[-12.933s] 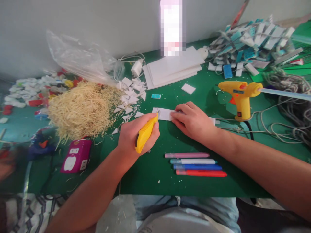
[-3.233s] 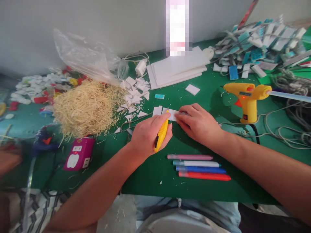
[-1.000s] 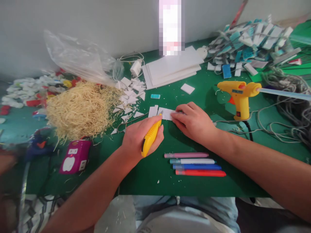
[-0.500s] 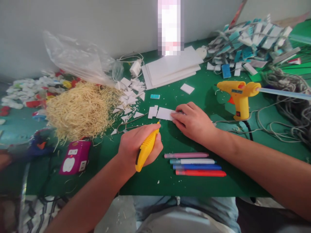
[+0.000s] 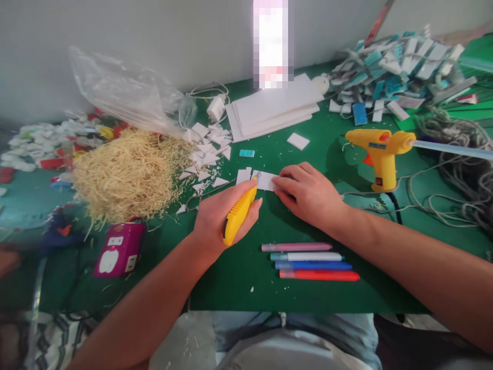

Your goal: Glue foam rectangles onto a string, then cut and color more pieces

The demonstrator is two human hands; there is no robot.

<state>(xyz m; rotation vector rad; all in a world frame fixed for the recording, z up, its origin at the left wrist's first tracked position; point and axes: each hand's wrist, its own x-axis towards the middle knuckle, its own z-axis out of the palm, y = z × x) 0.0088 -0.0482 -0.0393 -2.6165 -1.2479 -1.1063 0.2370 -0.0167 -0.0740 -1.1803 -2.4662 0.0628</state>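
Note:
My left hand (image 5: 219, 215) is closed around a yellow utility knife (image 5: 239, 216), its blade end over a white foam board piece (image 5: 266, 181) on the green table. At that piece's right end my right hand (image 5: 306, 189) presses with its fingertips, holding it against the table. A smaller white offcut (image 5: 243, 176) lies just left of the piece. Behind these is a small blue-and-white block (image 5: 247, 153). In front of my right hand several marker pens (image 5: 318, 265) lie in a row.
A yellow glue gun (image 5: 381, 154) stands at the right among cords. White boards (image 5: 273, 110) are stacked at the back. Triangular scraps (image 5: 208, 149), a straw heap (image 5: 131, 174) and a magenta box (image 5: 119, 250) are on the left. Part of another person's hand (image 5: 8, 259) shows at the left edge.
My left hand has moved the knife forward and slightly right, bringing its tip from the near edge onto the white foam board piece. My right hand stays on the piece.

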